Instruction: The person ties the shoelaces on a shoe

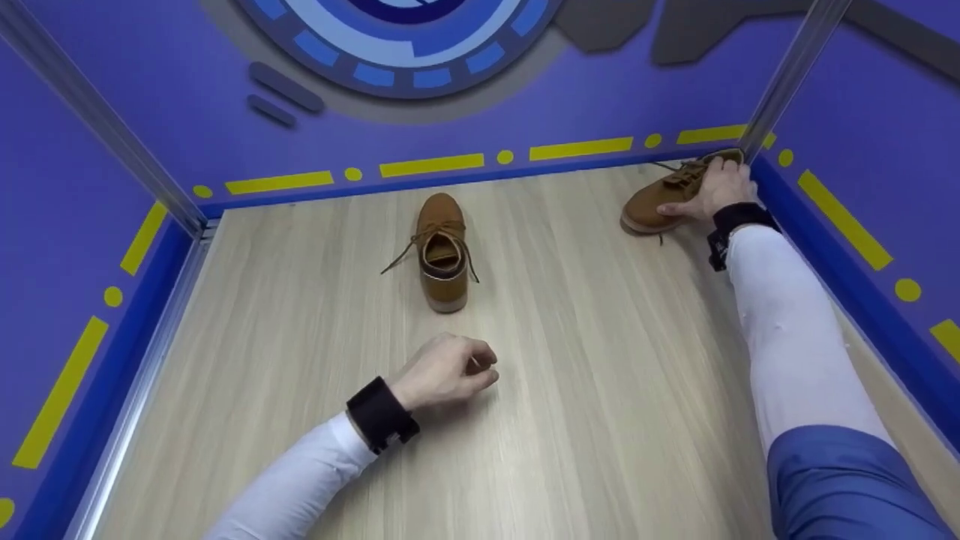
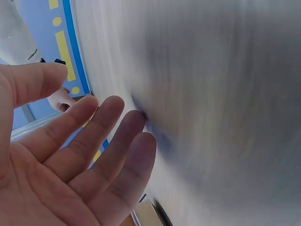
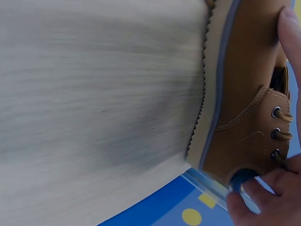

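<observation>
A brown lace-up ankle boot (image 1: 649, 206) is at the far right corner of the wooden table. My right hand (image 1: 716, 191) grips it across the laced upper, thumb on the near side and fingers over the opening. Up close in the right wrist view, the held boot (image 3: 249, 61) shows its pale ridged sole, side eyelets and laces. A matching boot (image 1: 444, 289) stands upright at the table's middle, toe toward the back wall, laces spread to both sides. Just in front of its heel, my left hand (image 1: 450, 371) hovers low over the table, fingers loosely curled and holding nothing.
Blue-purple panels (image 1: 450, 142) with yellow dashes enclose the wooden tabletop (image 1: 570, 360) at the back and both sides. Metal posts (image 1: 787, 75) stand at the rear corners, the right one close behind the held boot.
</observation>
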The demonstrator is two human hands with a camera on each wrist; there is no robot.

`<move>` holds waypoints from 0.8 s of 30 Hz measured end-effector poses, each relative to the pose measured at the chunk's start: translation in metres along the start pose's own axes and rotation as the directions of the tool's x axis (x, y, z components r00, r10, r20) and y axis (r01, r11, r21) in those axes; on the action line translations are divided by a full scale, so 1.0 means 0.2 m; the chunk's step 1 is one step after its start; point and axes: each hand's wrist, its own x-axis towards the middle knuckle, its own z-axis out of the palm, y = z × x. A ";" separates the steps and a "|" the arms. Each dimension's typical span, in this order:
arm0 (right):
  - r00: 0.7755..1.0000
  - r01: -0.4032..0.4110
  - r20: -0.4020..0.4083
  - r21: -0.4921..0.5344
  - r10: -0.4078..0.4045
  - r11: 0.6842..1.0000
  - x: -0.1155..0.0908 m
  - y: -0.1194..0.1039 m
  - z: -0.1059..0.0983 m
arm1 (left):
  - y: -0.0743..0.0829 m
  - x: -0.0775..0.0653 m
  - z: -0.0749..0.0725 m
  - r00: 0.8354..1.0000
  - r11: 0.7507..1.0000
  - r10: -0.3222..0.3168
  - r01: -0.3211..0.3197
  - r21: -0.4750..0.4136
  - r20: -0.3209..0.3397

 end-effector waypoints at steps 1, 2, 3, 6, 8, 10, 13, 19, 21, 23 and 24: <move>1.000 0.000 -0.007 -0.007 0.000 1.000 0.00 0.00 0.00 | 0.00 0.00 0.00 1.000 1.000 0.003 -0.003 0.003 0.001; 1.000 0.003 -0.010 -0.006 -0.003 1.000 0.00 -0.01 -0.01 | 0.01 0.00 0.00 1.000 1.000 0.008 -0.008 0.002 0.000; 1.000 0.009 -0.007 -0.005 -0.009 1.000 -0.01 -0.01 -0.01 | 0.01 -0.01 0.00 1.000 1.000 0.014 -0.014 0.002 -0.001; 0.999 0.052 0.002 -0.013 -0.052 0.999 -0.03 0.00 -0.01 | 0.02 -0.02 -0.01 1.000 1.000 0.028 -0.028 0.001 -0.006; 0.994 0.104 -0.015 -0.035 -0.104 0.994 -0.05 0.02 0.00 | 0.02 -0.03 0.00 0.999 0.999 0.032 -0.032 0.005 -0.005; 0.985 0.159 -0.056 -0.090 -0.164 0.983 -0.07 0.05 0.01 | 0.02 -0.03 0.00 0.999 0.999 0.033 -0.033 0.007 -0.002; 0.964 0.227 -0.109 -0.144 -0.244 0.963 -0.09 0.07 0.01 | 0.01 -0.03 0.00 0.999 0.999 0.034 -0.034 0.012 0.004; 0.913 0.359 -0.147 -0.148 -0.380 0.921 -0.12 0.02 0.00 | 0.01 -0.03 0.00 1.000 1.000 0.023 -0.023 0.007 -0.003; 0.887 0.409 -0.163 -0.157 -0.432 0.899 -0.13 -0.04 -0.02 | 0.02 -0.03 0.00 1.000 1.000 0.018 -0.018 0.005 -0.008; 0.862 0.449 -0.172 -0.173 -0.476 0.877 -0.15 -0.12 -0.04 | 0.02 -0.02 0.00 1.000 1.000 0.013 -0.013 0.008 -0.010; 0.854 0.463 -0.175 -0.174 -0.490 0.869 -0.16 -0.16 -0.05 | 0.03 -0.02 -0.01 1.000 1.000 0.012 -0.012 0.010 -0.011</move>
